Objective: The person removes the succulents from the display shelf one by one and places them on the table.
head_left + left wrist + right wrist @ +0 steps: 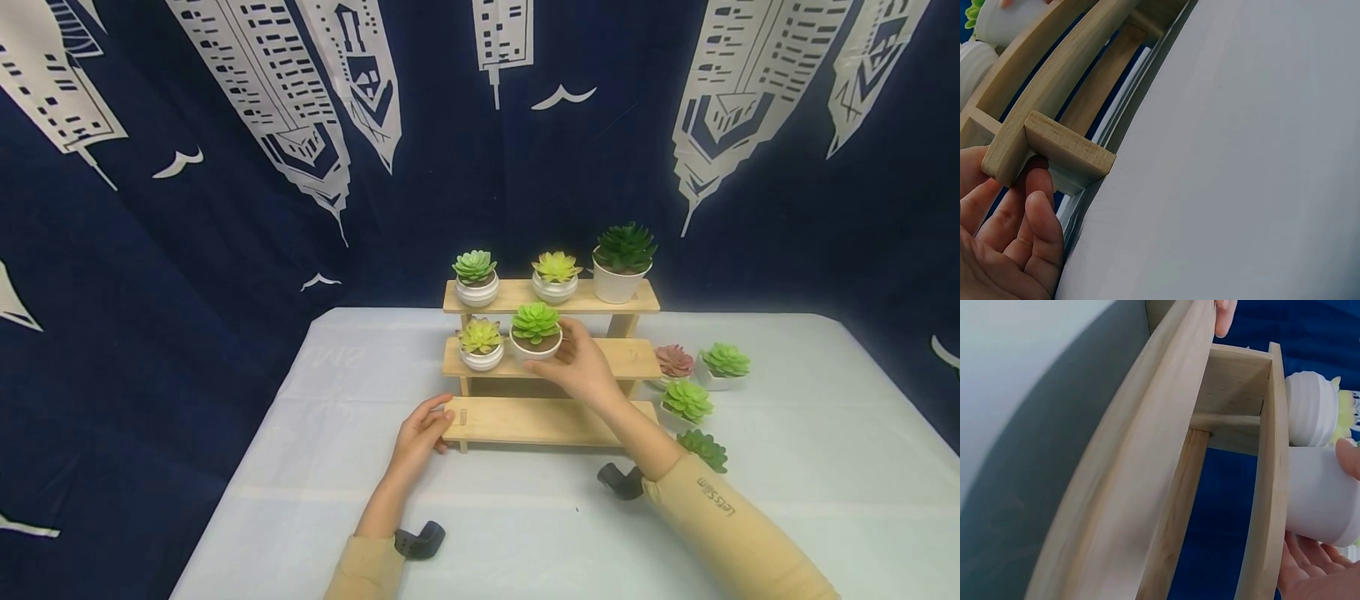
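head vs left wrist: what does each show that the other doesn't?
Head only: the whole three-tier wooden stand, three potted succulents on its top shelf, two on the middle shelf, the right hand holding the green succulent pot on the middle shelf, and four more succulents on the table right of the stand.

Left wrist only: the close-up contact, with the left fingers touching the underside of the bottom shelf's end by its foot block.

Both: the left hand at the stand's lower left corner, the stand, and the pale table.

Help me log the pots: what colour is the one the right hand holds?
White pot, holding a bright green succulent; clearest in the head view.
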The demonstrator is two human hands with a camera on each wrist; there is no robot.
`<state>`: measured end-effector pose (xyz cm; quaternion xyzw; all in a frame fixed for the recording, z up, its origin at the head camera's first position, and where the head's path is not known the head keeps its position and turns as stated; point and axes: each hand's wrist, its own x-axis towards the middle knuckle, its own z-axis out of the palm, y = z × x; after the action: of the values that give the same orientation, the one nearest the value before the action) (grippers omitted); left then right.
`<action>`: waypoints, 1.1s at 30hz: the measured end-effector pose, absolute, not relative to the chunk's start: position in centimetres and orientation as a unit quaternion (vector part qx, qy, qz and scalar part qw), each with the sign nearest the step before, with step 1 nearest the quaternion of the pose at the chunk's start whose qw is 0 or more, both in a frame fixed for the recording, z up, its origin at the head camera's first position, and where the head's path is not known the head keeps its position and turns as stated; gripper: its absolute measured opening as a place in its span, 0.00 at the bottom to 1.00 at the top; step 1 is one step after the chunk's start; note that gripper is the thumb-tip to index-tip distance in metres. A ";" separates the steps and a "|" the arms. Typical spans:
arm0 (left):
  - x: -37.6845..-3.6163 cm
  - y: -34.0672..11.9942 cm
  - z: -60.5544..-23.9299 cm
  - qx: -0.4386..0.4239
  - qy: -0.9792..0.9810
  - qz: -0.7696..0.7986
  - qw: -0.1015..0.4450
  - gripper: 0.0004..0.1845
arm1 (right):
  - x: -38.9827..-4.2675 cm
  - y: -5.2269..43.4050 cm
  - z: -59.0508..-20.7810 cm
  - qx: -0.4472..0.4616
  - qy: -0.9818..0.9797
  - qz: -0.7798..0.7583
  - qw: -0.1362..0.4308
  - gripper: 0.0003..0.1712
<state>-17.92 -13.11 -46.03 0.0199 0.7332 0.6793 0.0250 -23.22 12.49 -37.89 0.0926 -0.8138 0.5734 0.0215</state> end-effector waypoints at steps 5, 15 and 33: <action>-17.9 -13.2 -46.0 0.016 0.732 0.681 0.030 0.21 | -23.1 12.5 -37.9 0.075 -0.821 0.566 0.029 0.50; -18.0 -13.2 -46.0 0.020 0.732 0.681 0.028 0.21 | -22.7 13.5 -37.6 0.049 -0.824 0.563 0.035 0.52; -18.0 -13.1 -45.9 0.022 0.734 0.678 0.025 0.21 | -21.1 17.4 -37.5 0.037 -0.824 0.562 0.059 0.50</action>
<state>-17.98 -13.13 -45.93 0.0218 0.7342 0.6781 0.0252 -21.07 17.44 -37.50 0.0373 -0.8244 0.5618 0.0587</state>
